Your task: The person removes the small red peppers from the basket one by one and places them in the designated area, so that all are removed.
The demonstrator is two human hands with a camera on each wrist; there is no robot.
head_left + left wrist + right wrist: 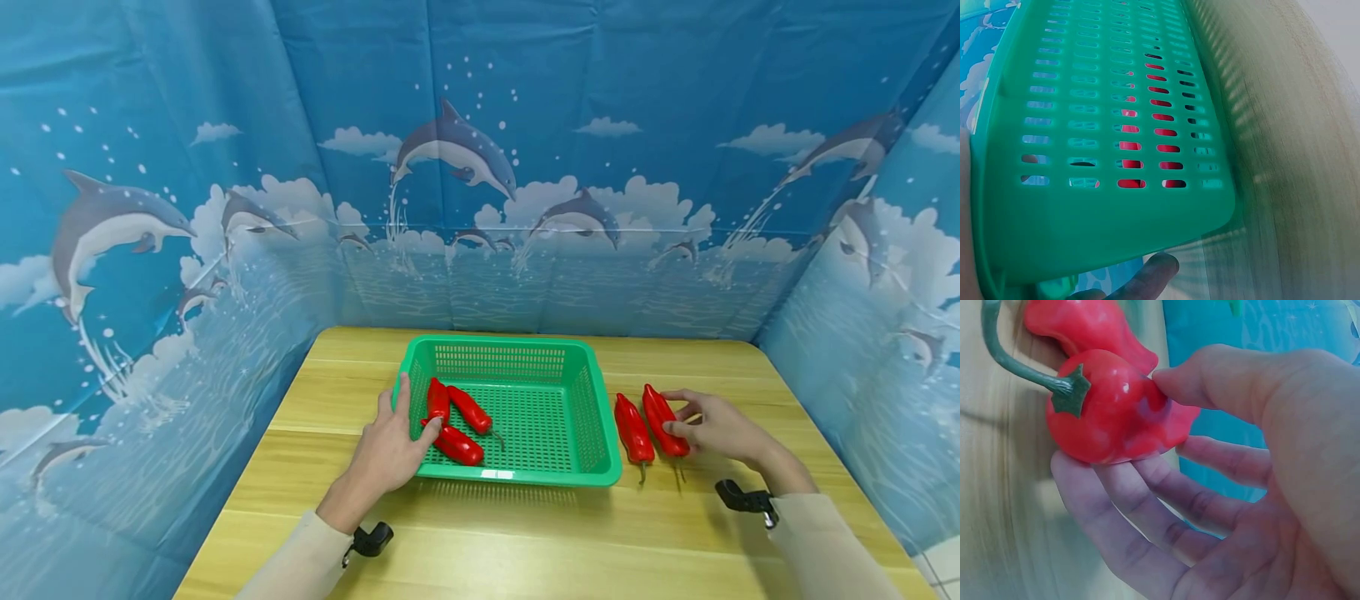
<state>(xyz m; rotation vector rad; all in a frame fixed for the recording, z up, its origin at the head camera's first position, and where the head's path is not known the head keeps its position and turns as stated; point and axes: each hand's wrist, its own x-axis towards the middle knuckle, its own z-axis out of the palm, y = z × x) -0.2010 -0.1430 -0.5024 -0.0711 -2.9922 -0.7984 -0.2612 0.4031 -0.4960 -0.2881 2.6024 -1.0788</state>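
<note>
A green plastic basket [517, 477] stands on the table with three red peppers inside, among them one pepper [459, 445] near its front left corner. My left hand [390, 446] grips the basket's left side, thumb over the rim and fingers along the outside. In the left wrist view the slotted wall [1097, 219] hides most of that hand. To the right of the basket, two more red peppers lie side by side. My right hand [716, 429] holds the outer pepper [1113, 412] between thumb and fingers; the inner pepper [634, 429] lies close beside it.
The wooden table [525, 542] meets a blue dolphin-print curtain [517, 283] at the back and sides. A black wrist mount [371, 540] sits at the left sleeve, another mount [742, 497] at the right.
</note>
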